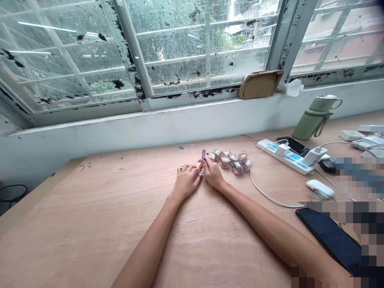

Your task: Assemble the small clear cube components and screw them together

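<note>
Around a slim purple see-through tube (203, 154), pen-like in shape, the fingers of my right hand (212, 173) are closed. The tube stands nearly upright, and a small dark tip shows beside it. My left hand (186, 181) rests on the table just to the left, its fingers bent and its fingertips meeting those of my right hand. A small clear piece (201, 174) shows between the hands, mostly covered by fingers. Right behind my right hand sits a cluster of several small see-through faceted pots (225, 161), brownish and pinkish, with white labels on top.
On the right are a white power strip (286, 156) with chargers and cables, a green bottle (312, 120), a white case (320, 188), a black mouse (327, 165) and a dark phone (330, 238). A small blue bit (181, 147) lies near the wall.
</note>
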### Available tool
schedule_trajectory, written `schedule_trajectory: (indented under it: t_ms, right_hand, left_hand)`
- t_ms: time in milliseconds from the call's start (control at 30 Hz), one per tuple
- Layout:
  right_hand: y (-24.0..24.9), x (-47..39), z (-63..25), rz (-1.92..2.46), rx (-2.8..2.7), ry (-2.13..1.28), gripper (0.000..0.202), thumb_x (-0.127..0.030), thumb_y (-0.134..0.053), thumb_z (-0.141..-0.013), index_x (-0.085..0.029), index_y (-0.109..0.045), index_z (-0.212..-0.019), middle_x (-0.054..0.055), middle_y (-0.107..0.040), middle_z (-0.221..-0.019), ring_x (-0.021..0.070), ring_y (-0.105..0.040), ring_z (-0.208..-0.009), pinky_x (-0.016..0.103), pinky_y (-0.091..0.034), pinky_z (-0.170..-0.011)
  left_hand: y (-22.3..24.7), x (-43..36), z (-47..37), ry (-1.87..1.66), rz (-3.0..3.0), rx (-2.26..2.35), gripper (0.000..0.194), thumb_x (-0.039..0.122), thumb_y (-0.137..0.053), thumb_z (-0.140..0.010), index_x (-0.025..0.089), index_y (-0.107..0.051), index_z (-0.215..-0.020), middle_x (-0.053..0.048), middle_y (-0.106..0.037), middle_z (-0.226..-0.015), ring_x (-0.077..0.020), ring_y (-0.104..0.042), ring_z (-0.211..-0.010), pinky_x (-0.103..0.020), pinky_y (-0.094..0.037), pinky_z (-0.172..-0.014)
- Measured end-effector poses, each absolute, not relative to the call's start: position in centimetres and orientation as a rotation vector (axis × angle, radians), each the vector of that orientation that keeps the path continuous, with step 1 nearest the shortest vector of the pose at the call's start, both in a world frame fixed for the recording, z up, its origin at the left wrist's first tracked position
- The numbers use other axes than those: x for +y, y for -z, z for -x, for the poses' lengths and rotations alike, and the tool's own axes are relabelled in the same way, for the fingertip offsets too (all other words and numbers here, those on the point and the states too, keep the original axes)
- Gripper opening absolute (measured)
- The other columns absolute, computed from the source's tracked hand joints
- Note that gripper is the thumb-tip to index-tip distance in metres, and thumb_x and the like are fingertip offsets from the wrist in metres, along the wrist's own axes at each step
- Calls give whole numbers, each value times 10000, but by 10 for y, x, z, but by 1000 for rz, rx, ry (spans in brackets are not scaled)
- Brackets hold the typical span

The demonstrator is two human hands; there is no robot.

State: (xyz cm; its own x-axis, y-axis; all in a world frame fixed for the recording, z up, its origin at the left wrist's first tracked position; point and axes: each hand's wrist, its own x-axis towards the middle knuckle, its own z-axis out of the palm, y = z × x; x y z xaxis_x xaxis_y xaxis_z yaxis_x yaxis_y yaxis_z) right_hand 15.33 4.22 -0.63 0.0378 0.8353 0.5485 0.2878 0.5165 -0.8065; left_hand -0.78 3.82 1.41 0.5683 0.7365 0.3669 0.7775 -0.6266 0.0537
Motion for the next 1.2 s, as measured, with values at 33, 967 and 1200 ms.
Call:
schedule_trajectory:
  t_ms: [33,967,1200]
  right_hand:
    - [7,44,-153,990,-1516,-622,343,-524,-424,-1034,-222,-567,-956,11,-671,-738,159,-595,-579,287,-458,-592]
    - [2,50,-183,738,-1419,-1352,412,-498,-842,-737,-190,-579,-813,-49,-602,-683,90,-489,-527,237,-390,-522]
    - [0,49,-184,793,-1427,-1351,429,-540,-840,-721,-180,-635,-831,-34,-605,-706,95,-493,-557,239,-407,-541]
  left_hand:
    - [-14,38,8,542,2678,-1297,198,319,-534,-991,229,-633,-1137,-52,-676,-1257,-260,-530,-1209,-460,-364,-997]
    - [-11,38,7,590,2674,-1321,279,404,-471,-1027,237,-631,-1183,-71,-665,-1251,-267,-519,-1209,-447,-358,-1001]
    - [-11,38,8,577,2676,-1315,259,377,-470,-1028,233,-629,-1172,-65,-668,-1257,-261,-518,-1217,-448,-353,-994]
